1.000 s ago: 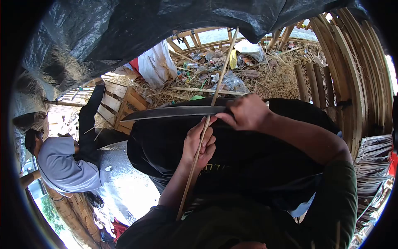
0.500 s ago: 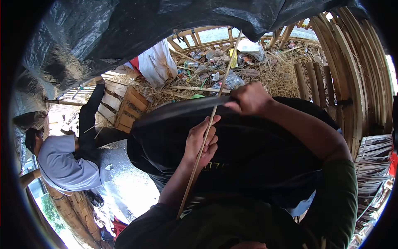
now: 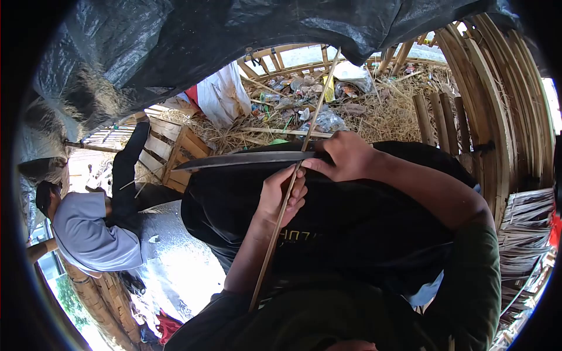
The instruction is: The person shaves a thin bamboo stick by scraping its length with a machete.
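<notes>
A: What fills the space around the hands?
B: A dark tarp [image 3: 252, 35] hangs across the top. Under the hands, black cloth [image 3: 363, 216] covers the wearer's lap. Long wooden slats [image 3: 503, 117] stand up at the right, and straw-covered ground [image 3: 386, 114], scattered with litter, lies beyond the lap.
A: And at the left?
B: Another person in a grey shirt [image 3: 96, 231] sits there, one leg stretched toward a slatted crate [image 3: 190, 146]. A white sack [image 3: 222, 96] stands just behind the crate.
A: Where are the knife and the strip?
B: The long knife [image 3: 243, 158] points left from the right fist, its blade crossing the thin strip [image 3: 319, 108] just above the left hand. The strip slants from the wearer's chest up past both hands toward the tarp's edge.
A: How do the hands grip?
B: The right hand [image 3: 345, 155] is closed around the handle, which it hides; its thumb reaches to the strip, though I can't tell if it presses. The left hand [image 3: 281, 196] curls its fingers around the strip, holding it.
</notes>
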`<act>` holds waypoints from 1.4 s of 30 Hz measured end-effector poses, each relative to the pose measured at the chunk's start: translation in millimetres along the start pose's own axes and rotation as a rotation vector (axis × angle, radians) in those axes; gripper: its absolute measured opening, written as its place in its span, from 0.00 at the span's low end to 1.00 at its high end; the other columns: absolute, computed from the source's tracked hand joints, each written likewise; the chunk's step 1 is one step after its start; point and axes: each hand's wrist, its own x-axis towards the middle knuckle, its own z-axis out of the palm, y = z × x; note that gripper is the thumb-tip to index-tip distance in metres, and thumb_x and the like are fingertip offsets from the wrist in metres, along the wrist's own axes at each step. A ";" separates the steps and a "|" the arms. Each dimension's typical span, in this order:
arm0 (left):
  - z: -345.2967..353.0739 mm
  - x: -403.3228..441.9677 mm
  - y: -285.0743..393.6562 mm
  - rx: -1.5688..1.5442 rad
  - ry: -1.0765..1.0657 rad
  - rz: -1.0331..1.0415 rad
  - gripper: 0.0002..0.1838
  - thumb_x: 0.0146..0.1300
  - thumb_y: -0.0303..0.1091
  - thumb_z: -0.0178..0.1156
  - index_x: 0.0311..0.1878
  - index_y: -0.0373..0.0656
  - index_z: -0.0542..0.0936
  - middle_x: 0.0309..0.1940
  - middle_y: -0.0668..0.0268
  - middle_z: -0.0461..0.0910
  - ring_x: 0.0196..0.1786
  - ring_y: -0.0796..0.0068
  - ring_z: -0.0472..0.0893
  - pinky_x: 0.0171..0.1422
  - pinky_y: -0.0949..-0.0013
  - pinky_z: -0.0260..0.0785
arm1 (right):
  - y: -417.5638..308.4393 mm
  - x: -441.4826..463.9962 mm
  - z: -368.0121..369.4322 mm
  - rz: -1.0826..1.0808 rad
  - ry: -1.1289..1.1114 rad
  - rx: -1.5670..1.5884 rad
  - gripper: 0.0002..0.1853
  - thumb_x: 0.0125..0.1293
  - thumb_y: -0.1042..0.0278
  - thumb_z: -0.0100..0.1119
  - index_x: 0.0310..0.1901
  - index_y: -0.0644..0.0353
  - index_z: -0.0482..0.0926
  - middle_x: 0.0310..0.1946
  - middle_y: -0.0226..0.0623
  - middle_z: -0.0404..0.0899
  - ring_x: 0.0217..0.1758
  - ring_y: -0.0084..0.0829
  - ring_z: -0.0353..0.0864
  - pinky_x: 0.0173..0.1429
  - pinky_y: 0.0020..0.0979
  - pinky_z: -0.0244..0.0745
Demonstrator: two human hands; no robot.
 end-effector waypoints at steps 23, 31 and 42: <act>10.8 -7.9 -23.2 -0.161 -0.341 -0.009 0.13 0.78 0.39 0.43 0.36 0.46 0.70 0.15 0.75 0.60 0.13 0.84 0.58 0.13 0.79 0.50 | -2.0 -45.6 -80.3 0.674 -0.370 0.300 0.31 0.73 0.37 0.54 0.46 0.66 0.79 0.21 0.38 0.80 0.23 0.27 0.82 0.31 0.32 0.77; 15.9 5.1 -23.1 -0.179 -0.299 0.007 0.12 0.78 0.38 0.43 0.37 0.46 0.70 0.14 0.76 0.61 0.13 0.86 0.59 0.12 0.81 0.51 | 73.8 -55.6 -28.2 0.421 -0.134 0.176 0.36 0.71 0.33 0.52 0.42 0.69 0.80 0.23 0.43 0.81 0.21 0.34 0.82 0.30 0.34 0.79; 13.1 17.1 -21.8 -0.177 -0.200 -0.017 0.10 0.77 0.36 0.43 0.43 0.43 0.72 0.13 0.75 0.62 0.11 0.86 0.59 0.10 0.81 0.52 | 9.0 -31.8 -46.1 0.491 -0.369 0.310 0.32 0.70 0.40 0.60 0.35 0.73 0.79 0.16 0.42 0.78 0.16 0.29 0.81 0.21 0.31 0.77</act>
